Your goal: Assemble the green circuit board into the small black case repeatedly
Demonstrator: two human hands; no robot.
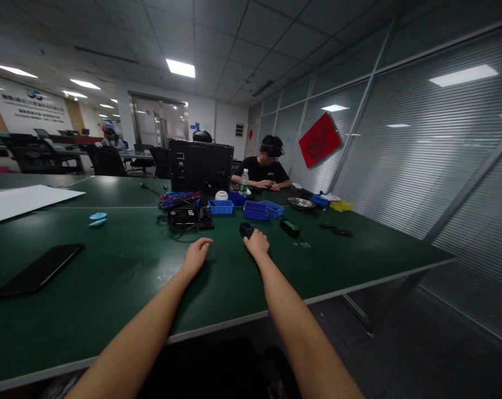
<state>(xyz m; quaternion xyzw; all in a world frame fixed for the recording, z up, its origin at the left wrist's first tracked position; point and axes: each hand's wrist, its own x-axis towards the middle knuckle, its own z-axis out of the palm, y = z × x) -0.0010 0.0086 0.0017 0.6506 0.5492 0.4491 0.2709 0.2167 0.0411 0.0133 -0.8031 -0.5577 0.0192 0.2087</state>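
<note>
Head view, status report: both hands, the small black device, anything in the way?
Left hand open, no object visible in it. Right hand on small black device, grip unclear. Dark blue bin beyond device, green-topped box to its right.

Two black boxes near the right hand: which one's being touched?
The small black box-shaped device, with the right hand on its near end. The black oblong box with a green top sits apart, further right.
</note>
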